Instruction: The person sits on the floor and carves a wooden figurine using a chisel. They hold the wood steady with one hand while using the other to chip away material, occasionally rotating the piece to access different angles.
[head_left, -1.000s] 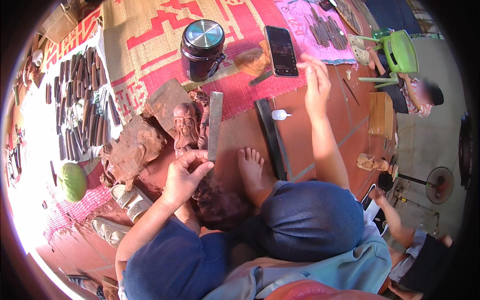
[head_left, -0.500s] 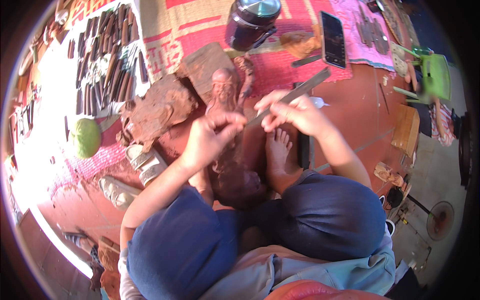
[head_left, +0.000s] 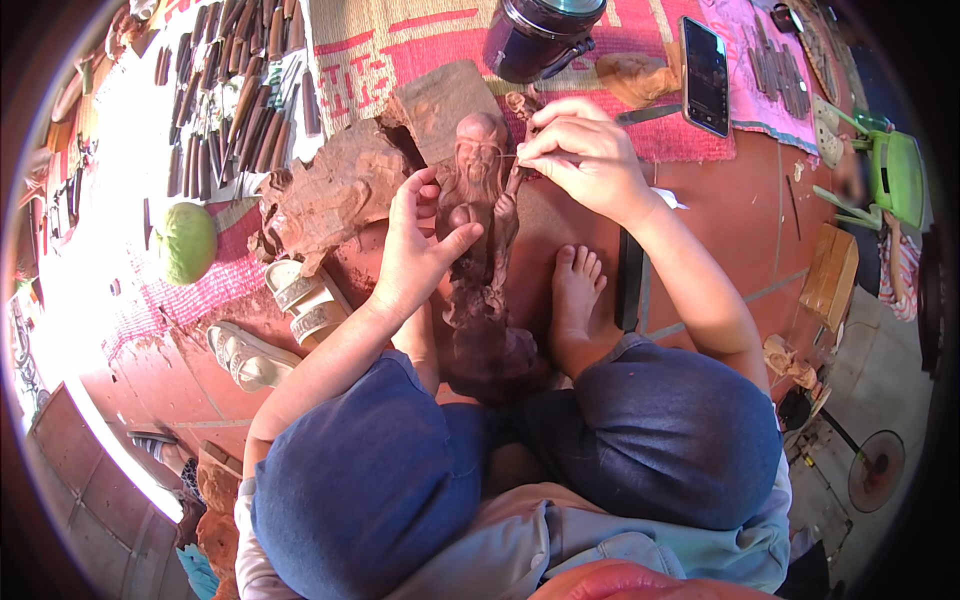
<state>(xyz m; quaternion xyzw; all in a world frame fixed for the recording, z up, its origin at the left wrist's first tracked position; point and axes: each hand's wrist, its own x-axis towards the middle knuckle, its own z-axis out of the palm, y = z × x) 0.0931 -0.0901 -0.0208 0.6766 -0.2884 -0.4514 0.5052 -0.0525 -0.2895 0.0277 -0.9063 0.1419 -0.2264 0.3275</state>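
Observation:
A reddish-brown carved wooden figure of a bearded elder with a staff (head_left: 478, 175) stands between my feet, its head pointing away from me. My left hand (head_left: 420, 243) is beside the figure's left side with the fingers apart and nothing in them. My right hand (head_left: 590, 160) hovers at the staff side of the carved head, thumb and fingertips pinched together. From that pinch a thin, pale, hair-like piece (head_left: 508, 156) runs toward the carved face; its kind is too fine to tell.
Rough wood blocks (head_left: 335, 190) lie left of the figure. Many carving tools (head_left: 240, 95) cover a white cloth beyond a green round fruit (head_left: 187, 243). A dark flask (head_left: 535, 40) and a phone (head_left: 705, 75) stand on the mat. Sandals (head_left: 250, 355) sit at left.
The long flat grey bar that both hands held is out of them and no longer seen there. My right hand has moved up to the carved head; the left has opened. The view has shifted slightly.

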